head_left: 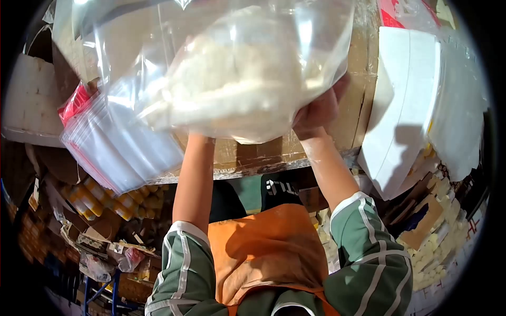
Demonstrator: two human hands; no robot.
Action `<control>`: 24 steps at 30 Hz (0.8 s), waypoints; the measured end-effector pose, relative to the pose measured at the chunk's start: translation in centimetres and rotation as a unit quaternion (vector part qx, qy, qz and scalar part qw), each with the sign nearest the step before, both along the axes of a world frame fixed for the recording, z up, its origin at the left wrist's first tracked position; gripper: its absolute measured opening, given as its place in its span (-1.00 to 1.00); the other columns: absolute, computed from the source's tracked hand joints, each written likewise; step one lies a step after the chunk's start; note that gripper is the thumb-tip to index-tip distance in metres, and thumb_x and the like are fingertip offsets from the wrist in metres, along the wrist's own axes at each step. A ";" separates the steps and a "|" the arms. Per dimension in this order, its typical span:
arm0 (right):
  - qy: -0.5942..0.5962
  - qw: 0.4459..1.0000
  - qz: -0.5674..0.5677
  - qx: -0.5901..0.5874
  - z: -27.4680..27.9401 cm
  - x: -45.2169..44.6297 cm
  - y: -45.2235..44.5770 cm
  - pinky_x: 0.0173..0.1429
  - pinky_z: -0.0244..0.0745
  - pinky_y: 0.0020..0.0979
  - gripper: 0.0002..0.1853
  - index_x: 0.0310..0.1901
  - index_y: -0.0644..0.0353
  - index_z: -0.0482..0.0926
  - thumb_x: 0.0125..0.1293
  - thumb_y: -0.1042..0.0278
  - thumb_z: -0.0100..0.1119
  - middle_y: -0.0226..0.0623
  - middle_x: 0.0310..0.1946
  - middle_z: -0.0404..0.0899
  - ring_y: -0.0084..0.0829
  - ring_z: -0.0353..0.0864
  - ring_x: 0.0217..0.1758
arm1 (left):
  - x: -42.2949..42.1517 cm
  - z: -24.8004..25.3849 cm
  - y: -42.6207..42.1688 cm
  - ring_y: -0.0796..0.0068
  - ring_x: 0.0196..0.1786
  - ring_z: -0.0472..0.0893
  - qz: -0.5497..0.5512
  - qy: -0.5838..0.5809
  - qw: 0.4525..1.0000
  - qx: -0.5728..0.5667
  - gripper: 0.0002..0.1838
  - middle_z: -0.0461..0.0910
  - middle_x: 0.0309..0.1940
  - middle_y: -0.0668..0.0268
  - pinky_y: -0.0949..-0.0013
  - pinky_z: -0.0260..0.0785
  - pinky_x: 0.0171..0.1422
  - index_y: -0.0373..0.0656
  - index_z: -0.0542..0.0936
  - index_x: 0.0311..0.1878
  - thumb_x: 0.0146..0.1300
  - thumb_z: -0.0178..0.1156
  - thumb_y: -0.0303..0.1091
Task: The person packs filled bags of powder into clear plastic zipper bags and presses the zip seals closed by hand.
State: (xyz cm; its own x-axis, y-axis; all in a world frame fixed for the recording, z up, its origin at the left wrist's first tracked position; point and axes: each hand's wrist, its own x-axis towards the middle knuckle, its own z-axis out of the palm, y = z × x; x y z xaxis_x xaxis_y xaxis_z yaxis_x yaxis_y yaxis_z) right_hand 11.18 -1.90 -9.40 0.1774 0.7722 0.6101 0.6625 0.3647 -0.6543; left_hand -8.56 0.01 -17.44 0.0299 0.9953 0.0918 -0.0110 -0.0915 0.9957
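Observation:
A large clear plastic bag (232,79) with a pale, cream-coloured content is held up over the cardboard-covered table (337,131). What the content is, I cannot make out through the shiny film. My right hand (320,111) grips the bag at its lower right side, fingers curled and partly behind the plastic. The left forearm reaches up to the bag's lower left, where the bag covers my left hand, so its fingers are hidden. To the left of the bag lies a stack of flat clear zip bags (124,145) with red edging.
A white foam box (403,105) stands at the right, with a translucent plastic bag (461,110) beside it. A pale tub (31,100) is at the far left. Below the table are yellow-wrapped packs (97,197), cardboard scraps and many pale pieces (440,237).

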 end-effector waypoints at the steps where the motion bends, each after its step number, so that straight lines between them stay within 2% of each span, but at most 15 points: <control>1: 0.001 0.999 -0.003 0.052 0.3 -0.4 0.8 0.04 0.51 -0.22 -0.78 -0.27 0.10 0.57 0.10 0.33 0.44 -0.04 0.05 0.42 -0.10 0.49 0.10 | 0.1 -0.5 0.0 0.40 0.09 0.52 0.003 0.001 1.000 0.005 -0.56 0.50 0.11 0.14 0.30 0.38 0.21 -0.27 0.36 0.27 0.39 0.04 -0.28; 2: 0.002 0.995 -0.007 0.104 0.2 -0.8 1.3 0.04 0.51 -0.19 -0.78 -0.32 0.07 0.54 0.09 0.36 0.45 -0.02 0.05 0.39 -0.09 0.48 0.10 | 0.0 -1.0 -0.2 0.40 0.09 0.52 0.006 0.001 1.000 0.009 -0.56 0.50 0.10 0.14 0.30 0.38 0.20 -0.27 0.36 0.27 0.39 0.04 -0.28; 3: 0.101 0.989 0.022 0.104 -0.6 -1.3 1.0 0.05 0.52 -0.14 -0.74 -0.38 0.04 0.47 0.05 0.39 0.47 0.01 0.04 0.34 -0.09 0.45 0.10 | 0.2 -1.6 -0.3 0.40 0.08 0.52 0.009 0.000 1.000 0.013 -0.56 0.51 0.10 0.14 0.31 0.38 0.20 -0.27 0.36 0.26 0.39 0.04 -0.28; 4: 0.101 0.989 0.021 0.102 -0.4 -1.3 1.3 0.05 0.52 -0.14 -0.74 -0.38 0.04 0.47 0.05 0.39 0.47 0.01 0.04 0.34 -0.09 0.45 0.10 | 0.5 -2.2 -0.2 0.40 0.08 0.52 0.012 -0.001 1.000 0.016 -0.56 0.51 0.10 0.15 0.31 0.38 0.20 -0.27 0.36 0.26 0.39 0.04 -0.28; 6: 0.025 0.998 0.042 0.049 0.8 -0.7 2.2 0.04 0.52 -0.18 -0.74 -0.41 0.06 0.44 0.07 0.43 0.44 -0.03 0.03 0.32 -0.11 0.44 0.10 | 0.8 -2.8 0.0 0.41 0.07 0.52 0.018 0.000 1.000 0.024 -0.56 0.51 0.09 0.15 0.31 0.38 0.19 -0.27 0.37 0.26 0.39 0.04 -0.29; 10: -0.023 0.996 0.043 0.072 -2.1 1.1 4.0 -0.16 0.43 -0.40 -0.75 -0.53 0.11 0.38 0.14 0.53 0.30 -0.07 -0.03 0.34 -0.27 0.44 -0.08 | 0.2 -2.9 1.3 0.41 0.06 0.53 0.040 0.000 0.998 0.054 -0.57 0.52 0.08 0.15 0.32 0.39 0.18 -0.27 0.38 0.25 0.38 0.04 -0.29; 11: 0.019 0.996 0.044 0.076 -2.6 1.0 4.3 -0.26 0.38 -0.43 -0.72 -0.59 0.14 0.32 0.11 0.60 0.23 -0.10 -0.17 0.40 -0.30 0.43 -0.23 | -0.1 -2.7 1.7 0.42 0.06 0.53 0.047 0.002 0.997 0.067 -0.57 0.52 0.08 0.15 0.33 0.39 0.18 -0.27 0.38 0.25 0.38 0.04 -0.30; 12: 0.020 0.996 0.045 0.075 -2.8 1.0 4.8 -0.26 0.38 -0.43 -0.72 -0.59 0.14 0.32 0.11 0.60 0.23 -0.10 -0.17 0.40 -0.30 0.43 -0.23 | -0.5 -2.6 2.1 0.42 0.05 0.53 0.059 0.003 0.995 0.080 -0.57 0.52 0.08 0.15 0.33 0.39 0.18 -0.27 0.38 0.25 0.38 0.05 -0.30; 14: -0.033 0.996 0.049 0.074 -2.8 1.0 5.8 -0.30 0.37 -0.44 -0.74 -0.61 0.17 0.27 0.04 0.66 0.14 -0.12 -0.34 0.43 -0.28 0.42 -0.35 | -0.7 -1.9 3.1 0.42 0.04 0.53 0.080 0.009 0.991 0.111 -0.57 0.53 0.07 0.15 0.33 0.39 0.17 -0.27 0.38 0.25 0.38 0.05 -0.30; 15: -0.014 0.998 0.056 0.022 -3.4 1.6 6.2 -0.32 0.39 -0.43 -0.78 -0.61 0.21 0.25 -0.01 0.70 0.07 -0.09 -0.39 0.45 -0.23 0.45 -0.39 | -0.5 -1.5 3.6 0.42 0.04 0.53 0.087 0.010 0.989 0.118 -0.57 0.53 0.07 0.15 0.34 0.39 0.17 -0.27 0.38 0.25 0.38 0.05 -0.30; 16: 0.020 0.998 0.044 -0.032 -2.7 1.1 7.0 -0.30 0.42 -0.40 -0.86 -0.57 0.29 0.30 -0.02 0.70 0.04 -0.05 -0.41 0.51 -0.21 0.52 -0.37 | -0.3 -0.8 4.5 0.42 0.04 0.53 0.089 0.010 0.989 0.121 -0.57 0.53 0.07 0.15 0.34 0.39 0.17 -0.27 0.38 0.25 0.38 0.05 -0.30; 18: 0.087 0.984 0.036 -0.153 -3.1 1.5 9.2 -0.27 0.46 -0.36 -0.93 -0.51 0.34 0.39 0.01 0.69 0.05 -0.03 -0.43 0.55 -0.19 0.58 -0.33 | 0.8 1.6 6.7 0.53 -0.17 0.54 0.126 0.026 0.992 0.014 -0.69 0.61 -0.17 0.23 0.47 0.37 0.03 -0.33 0.50 0.10 0.32 0.03 -0.48; 20: 0.094 0.977 0.077 -0.173 -5.9 2.3 13.4 -0.19 0.49 -0.31 -0.96 -0.42 0.36 0.48 0.09 0.58 0.10 -0.03 -0.49 0.55 -0.17 0.61 -0.30 | 1.2 2.1 9.0 0.54 -0.22 0.54 0.147 0.038 0.988 0.007 -0.72 0.62 -0.26 0.25 0.50 0.36 -0.01 -0.35 0.53 0.04 0.31 -0.01 -0.53; 22: 0.040 0.983 0.123 -0.131 -6.7 2.6 16.4 -0.34 0.33 -0.44 -0.90 -0.29 0.24 0.42 0.20 0.54 0.13 -0.33 -0.46 0.46 -0.51 0.36 -0.43 | 1.3 1.8 10.6 0.56 -0.26 0.53 0.167 0.051 0.985 0.000 -0.74 0.63 -0.35 0.27 0.54 0.36 -0.05 -0.37 0.56 -0.02 0.30 -0.04 -0.58; 24: 0.066 0.975 0.138 -0.163 -5.7 2.0 17.0 -0.34 0.34 -0.43 -0.92 -0.29 0.26 0.38 0.24 0.54 0.09 -0.37 -0.46 0.44 -0.50 0.38 -0.41 | 1.4 1.3 11.5 0.56 -0.26 0.52 0.178 -0.014 0.984 -0.022 -0.69 0.63 -0.33 0.24 0.53 0.36 -0.08 -0.38 0.55 0.00 0.26 -0.11 -0.66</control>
